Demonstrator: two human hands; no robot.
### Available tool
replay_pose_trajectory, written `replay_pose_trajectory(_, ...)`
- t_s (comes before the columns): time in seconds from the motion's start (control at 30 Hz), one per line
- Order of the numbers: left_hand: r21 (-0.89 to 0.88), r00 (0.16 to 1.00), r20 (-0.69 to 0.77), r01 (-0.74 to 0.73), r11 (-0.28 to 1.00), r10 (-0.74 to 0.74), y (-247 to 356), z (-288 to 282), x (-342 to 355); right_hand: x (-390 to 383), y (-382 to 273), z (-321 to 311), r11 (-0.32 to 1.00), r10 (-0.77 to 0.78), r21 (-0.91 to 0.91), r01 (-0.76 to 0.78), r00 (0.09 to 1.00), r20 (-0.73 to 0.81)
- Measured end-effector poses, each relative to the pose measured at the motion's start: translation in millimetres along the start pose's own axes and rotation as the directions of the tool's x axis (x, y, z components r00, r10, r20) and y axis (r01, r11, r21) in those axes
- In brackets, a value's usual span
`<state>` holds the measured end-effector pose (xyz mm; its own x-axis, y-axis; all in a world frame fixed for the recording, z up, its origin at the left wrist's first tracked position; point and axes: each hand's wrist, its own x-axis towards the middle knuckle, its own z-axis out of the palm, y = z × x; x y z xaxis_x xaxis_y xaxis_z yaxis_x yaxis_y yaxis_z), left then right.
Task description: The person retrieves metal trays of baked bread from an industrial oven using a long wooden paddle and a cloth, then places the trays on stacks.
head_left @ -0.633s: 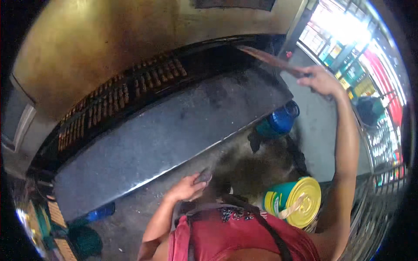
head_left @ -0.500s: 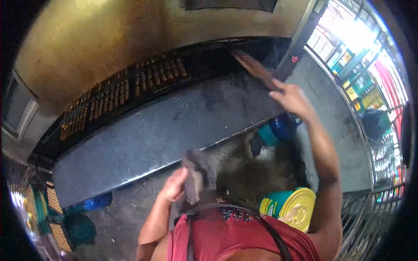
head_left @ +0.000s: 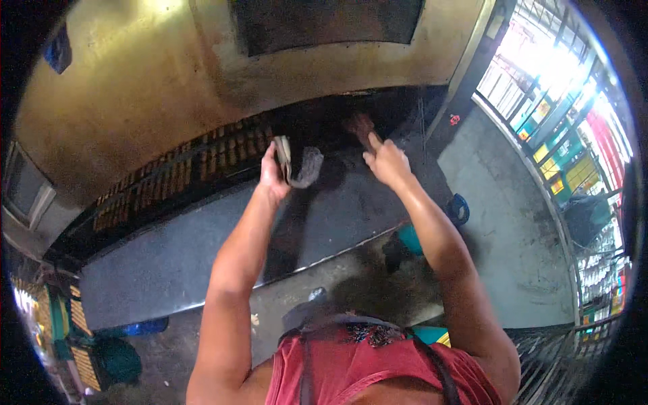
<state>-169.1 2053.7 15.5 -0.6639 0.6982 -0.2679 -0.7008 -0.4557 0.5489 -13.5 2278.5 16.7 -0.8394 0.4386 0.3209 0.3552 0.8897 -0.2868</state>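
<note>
My left hand (head_left: 271, 174) is raised over the metal ledge and grips a folded grey cloth (head_left: 309, 169), whose loose end curls to the right. My right hand (head_left: 390, 162) is closed round the near end of a flat, brown wooden paddle (head_left: 360, 127). The paddle's far end points into a long, dark opening and is blurred there. Left of my left hand, rows of brown, bar-shaped pieces (head_left: 172, 169) lie inside the opening. The cloth and the paddle are apart.
A dark metal ledge (head_left: 169, 263) runs along the opening, below a brassy metal wall (head_left: 135, 94). Beneath the ledge's right part a teal container (head_left: 410, 239) partly shows. Trays of brown pieces (head_left: 84, 364) stand at the lower left. A grey surface (head_left: 503, 202) lies to the right.
My left hand has lifted the cloth forward from near my body to the opening. My right hand has moved left with the paddle. The view has shifted, and my body hides most of the yellow-lidded bucket.
</note>
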Motion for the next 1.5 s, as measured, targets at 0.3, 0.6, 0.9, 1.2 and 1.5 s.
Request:
replay_pose_trajectory(0.3, 0.125, 0.972, 0.035, -0.233, 0.964, 0.231, -11, 62, 121, -52, 52, -24, 0.998, -0.061, 0.031, 0.058, 0.994, 0.093)
replay_pose_trajectory(0.6, 0.450, 0.846, -0.212, -0.359, 0.818, 0.489, -81, 72, 57, -96, 132, -51, 0.957, -0.097, 0.285, 0.055, 0.986, 0.134)
replay_pose_trajectory(0.9, 0.425, 0.838, -0.372, -0.228, 0.876, 0.399, -214, -22, -149, -228, 165, 3, 0.891, -0.008, 0.452, -0.032, 0.996, 0.087)
replay_pose_trajectory(1.2, 0.428, 0.831, -0.418, -0.176, 0.886, 0.367, -227, -10, -186, -235, 162, -1, 0.834, 0.078, 0.515, -0.197, 0.967, 0.243)
replay_pose_trajectory(1.5, 0.435, 0.755, -0.559, -0.084, 0.896, 0.342, -217, 76, -171, -148, 210, -32, 0.699, -0.054, 0.647, -0.304, 0.880, 0.473)
